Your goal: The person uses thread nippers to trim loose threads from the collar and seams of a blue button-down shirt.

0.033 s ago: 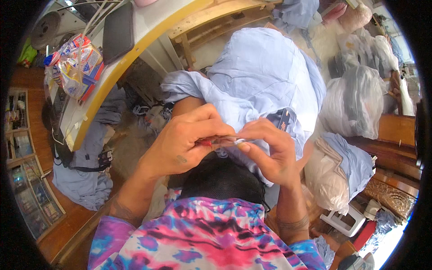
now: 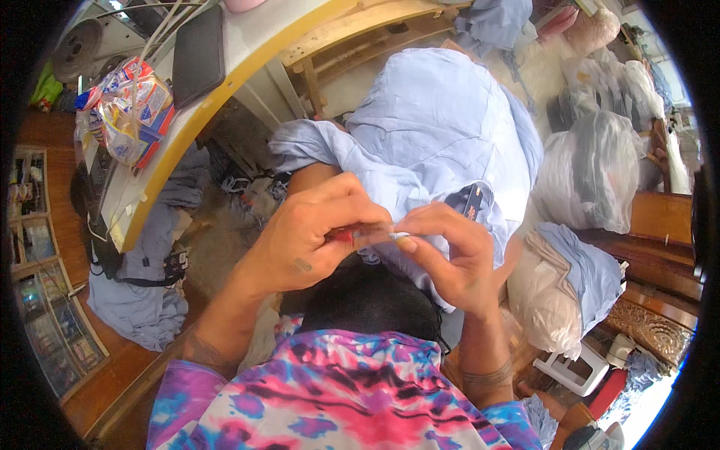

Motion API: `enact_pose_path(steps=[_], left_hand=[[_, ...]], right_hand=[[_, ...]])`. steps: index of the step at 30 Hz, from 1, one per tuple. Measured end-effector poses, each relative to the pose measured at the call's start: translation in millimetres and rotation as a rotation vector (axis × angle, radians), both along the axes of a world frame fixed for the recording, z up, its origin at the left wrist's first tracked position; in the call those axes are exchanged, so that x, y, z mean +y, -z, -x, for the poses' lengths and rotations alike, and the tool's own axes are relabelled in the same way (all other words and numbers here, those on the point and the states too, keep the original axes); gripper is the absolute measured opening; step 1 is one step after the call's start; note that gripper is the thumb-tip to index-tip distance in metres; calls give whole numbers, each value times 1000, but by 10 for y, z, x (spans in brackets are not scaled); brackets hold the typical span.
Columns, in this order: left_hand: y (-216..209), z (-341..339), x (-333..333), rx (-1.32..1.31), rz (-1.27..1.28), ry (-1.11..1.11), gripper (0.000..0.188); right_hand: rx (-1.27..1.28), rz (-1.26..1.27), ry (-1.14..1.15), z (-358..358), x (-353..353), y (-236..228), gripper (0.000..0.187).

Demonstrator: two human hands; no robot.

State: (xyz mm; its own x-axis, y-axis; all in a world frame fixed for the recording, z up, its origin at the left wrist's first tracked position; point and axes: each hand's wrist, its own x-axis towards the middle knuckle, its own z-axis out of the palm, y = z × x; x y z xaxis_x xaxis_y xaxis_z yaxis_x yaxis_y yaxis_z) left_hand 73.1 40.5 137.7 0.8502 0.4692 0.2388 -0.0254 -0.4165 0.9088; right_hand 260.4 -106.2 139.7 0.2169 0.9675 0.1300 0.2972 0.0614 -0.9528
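Observation:
A light blue shirt [image 2: 427, 112] with a dark label at its collar lies bunched over my lap. My left hand [image 2: 307, 236] is closed round a small tool with a red part [image 2: 343, 235]; its thin far end is blurred and its kind unclear. Thumb and forefinger of my right hand [image 2: 454, 251] pinch a whitish edge of the shirt's cloth. Both hands' fingertips meet in front of my body, where the tool's end comes close to that edge. Fingers hide most of the tool.
At the left, a table [image 2: 247, 56] with a yellow edge carries a black flat case [image 2: 199, 56] and a colourful plastic packet [image 2: 131, 112]. Plastic-wrapped bundles [image 2: 589, 172] stand at the right, near a white stool [image 2: 577, 367]. More blue cloth [image 2: 139, 307] hangs below the table.
The tool's end between my fingertips is more blurred now, and my left fingers have shifted slightly. The shirt's collar has sagged a little round the label. My right hand keeps its pinch.

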Motion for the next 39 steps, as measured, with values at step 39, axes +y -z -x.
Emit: enact_pose_path(steps=[39], left_hand=[[-74,-172,-672,-9,835,-389,11]], right_hand=[[1182,20,464,637,-277,219,21]])
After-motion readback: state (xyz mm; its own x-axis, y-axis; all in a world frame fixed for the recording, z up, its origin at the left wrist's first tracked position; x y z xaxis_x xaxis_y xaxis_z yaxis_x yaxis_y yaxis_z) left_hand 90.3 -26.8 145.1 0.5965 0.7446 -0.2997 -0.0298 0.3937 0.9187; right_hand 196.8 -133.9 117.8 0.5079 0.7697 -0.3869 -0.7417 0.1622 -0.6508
